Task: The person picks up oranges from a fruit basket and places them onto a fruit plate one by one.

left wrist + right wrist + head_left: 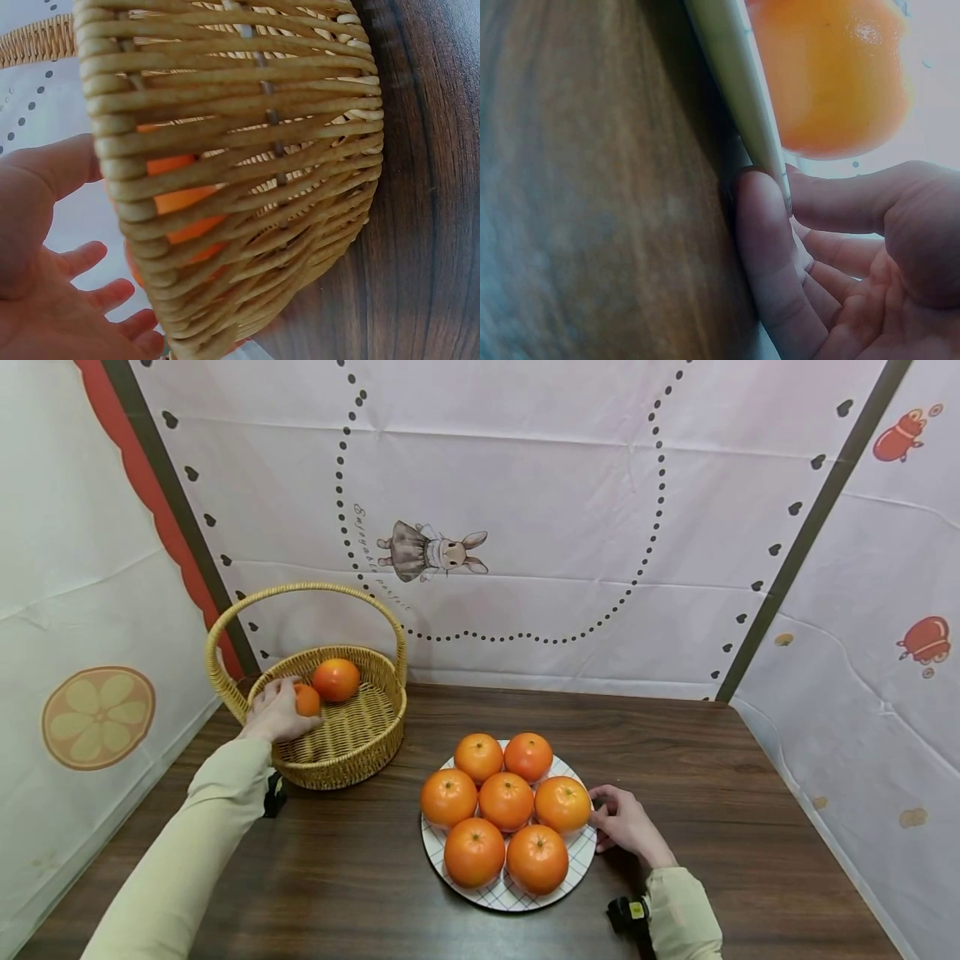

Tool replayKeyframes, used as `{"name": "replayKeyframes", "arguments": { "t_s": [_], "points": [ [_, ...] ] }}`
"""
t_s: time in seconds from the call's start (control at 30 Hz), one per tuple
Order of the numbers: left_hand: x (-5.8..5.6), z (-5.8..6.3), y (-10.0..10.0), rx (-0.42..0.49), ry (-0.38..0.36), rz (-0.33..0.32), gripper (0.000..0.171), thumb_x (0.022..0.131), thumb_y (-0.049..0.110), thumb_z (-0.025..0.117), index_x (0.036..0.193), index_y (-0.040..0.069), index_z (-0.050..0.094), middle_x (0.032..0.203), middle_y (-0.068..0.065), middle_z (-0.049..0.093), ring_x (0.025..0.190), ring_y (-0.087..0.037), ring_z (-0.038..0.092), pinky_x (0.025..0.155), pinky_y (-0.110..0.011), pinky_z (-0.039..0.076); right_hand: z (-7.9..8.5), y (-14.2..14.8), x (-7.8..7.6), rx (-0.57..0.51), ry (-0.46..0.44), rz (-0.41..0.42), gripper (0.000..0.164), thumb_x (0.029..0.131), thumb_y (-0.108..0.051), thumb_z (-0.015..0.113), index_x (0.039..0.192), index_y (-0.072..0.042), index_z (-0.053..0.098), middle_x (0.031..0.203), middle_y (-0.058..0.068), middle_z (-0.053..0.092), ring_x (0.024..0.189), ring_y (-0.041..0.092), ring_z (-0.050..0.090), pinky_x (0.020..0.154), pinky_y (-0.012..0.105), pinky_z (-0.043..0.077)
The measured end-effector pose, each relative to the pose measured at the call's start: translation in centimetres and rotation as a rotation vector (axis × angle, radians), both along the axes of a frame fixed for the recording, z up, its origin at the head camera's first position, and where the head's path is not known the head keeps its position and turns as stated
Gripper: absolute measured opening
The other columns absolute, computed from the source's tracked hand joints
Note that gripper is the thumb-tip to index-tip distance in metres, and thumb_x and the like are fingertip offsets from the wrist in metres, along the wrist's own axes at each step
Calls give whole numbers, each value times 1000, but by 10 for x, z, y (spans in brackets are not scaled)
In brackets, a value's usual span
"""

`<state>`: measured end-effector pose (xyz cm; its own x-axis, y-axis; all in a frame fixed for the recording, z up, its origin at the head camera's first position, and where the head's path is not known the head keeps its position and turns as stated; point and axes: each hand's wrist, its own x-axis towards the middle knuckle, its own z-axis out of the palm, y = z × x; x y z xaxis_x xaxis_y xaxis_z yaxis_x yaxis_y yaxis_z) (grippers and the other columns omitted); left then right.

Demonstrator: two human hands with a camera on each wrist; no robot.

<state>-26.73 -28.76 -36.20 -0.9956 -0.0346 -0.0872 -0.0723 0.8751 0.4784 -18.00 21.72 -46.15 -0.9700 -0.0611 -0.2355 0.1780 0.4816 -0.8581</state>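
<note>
At the left end of a wicker basket, my left hand reaches over the rim beside an orange. Its fingers are loosely spread in the left wrist view, fingertips a little apart from the fruit, the thumb tip hidden behind the woven wall. A second orange lies in the basket farther back. My right hand pinches the right rim of a round white plate between thumb and forefinger. Several oranges sit on this plate, one of them close above the pinching fingers in the right wrist view.
The basket's tall arched handle rises above its opening. Both stand on a dark wooden table. A printed cloth hangs at the back, with more cloth at both sides.
</note>
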Motion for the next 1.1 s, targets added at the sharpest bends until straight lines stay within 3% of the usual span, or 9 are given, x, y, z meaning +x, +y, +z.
{"name": "replayKeyframes", "arguments": {
  "t_s": [0.73,1.1],
  "points": [
    [-8,-5,-2,-17,-21,3,87,91,20,65,153,-12,12,156,-43,2,140,-68,4,112,-76,17,0,0,0,-5,0,-1,35,93,-1,63,126,6,55,73,8,58,54,17,61,54,34,58],
    [-6,-2,3,-37,-25,22,84,90,20,66,151,-10,17,149,-44,7,134,-69,16,105,-76,27,0,1,0,-2,-3,-5,33,94,-1,63,126,4,56,73,8,57,54,17,60,54,33,58]
  ]
}}
